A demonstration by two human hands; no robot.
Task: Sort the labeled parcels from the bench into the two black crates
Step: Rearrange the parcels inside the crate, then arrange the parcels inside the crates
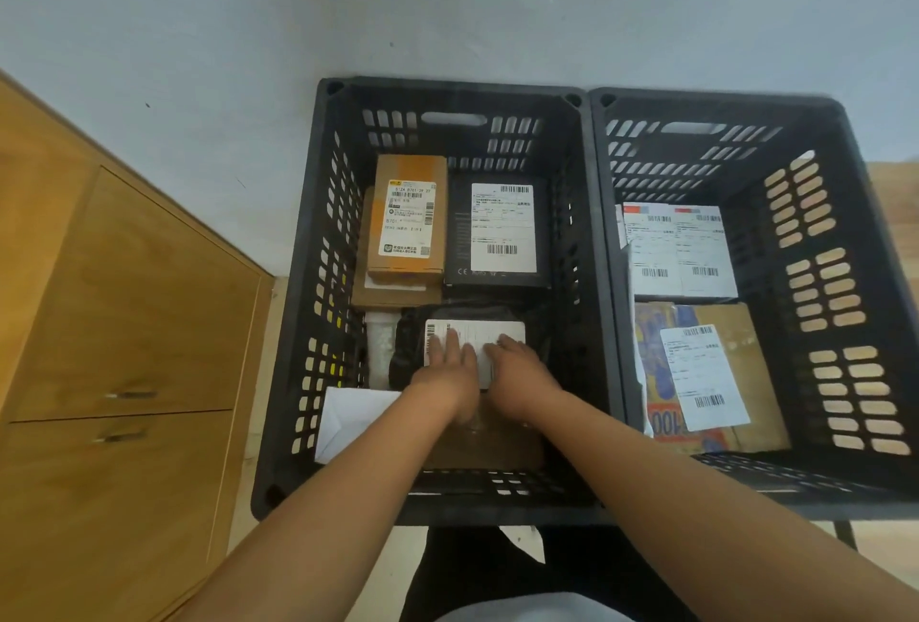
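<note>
Beneath the flat fingers of our left hand and right hand lies a black bag parcel, white label up, in the left black crate. Just beyond the fingertips a brown carton and a black box lie side by side, labels up. Back toward our wrists sit a white envelope and what seems to be a flat brown parcel. Well to the right of the fingers, the right black crate holds two white parcels and a printed cardboard box, labels up.
</note>
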